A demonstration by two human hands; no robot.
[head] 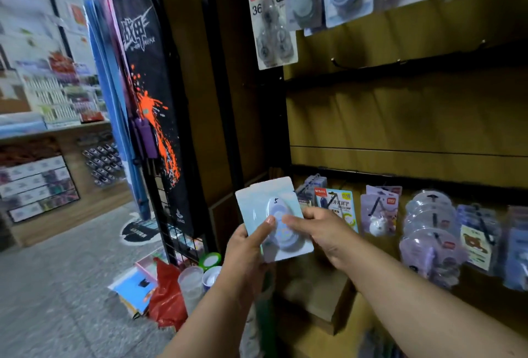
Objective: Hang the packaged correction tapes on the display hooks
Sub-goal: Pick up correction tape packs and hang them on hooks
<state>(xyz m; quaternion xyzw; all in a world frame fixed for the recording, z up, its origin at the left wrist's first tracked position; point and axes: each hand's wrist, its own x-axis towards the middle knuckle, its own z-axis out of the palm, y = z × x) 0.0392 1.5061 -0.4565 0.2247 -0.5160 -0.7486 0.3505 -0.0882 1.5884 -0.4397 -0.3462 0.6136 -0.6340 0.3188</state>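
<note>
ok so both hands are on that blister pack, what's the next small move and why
Probably lift the pack up and right toward the bare hooks on the middle rail. The left hand and right hand both grip it low, well below that rail, and the hooks there appear empty while the rows above and below already carry goods. Whether its top edge has a hang hole is not clear.

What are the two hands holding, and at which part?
Both hold one packaged correction tape. The left hand grips its lower left edge, thumb on the blister. The right hand pinches its right side, fingers over the blister.
</note>
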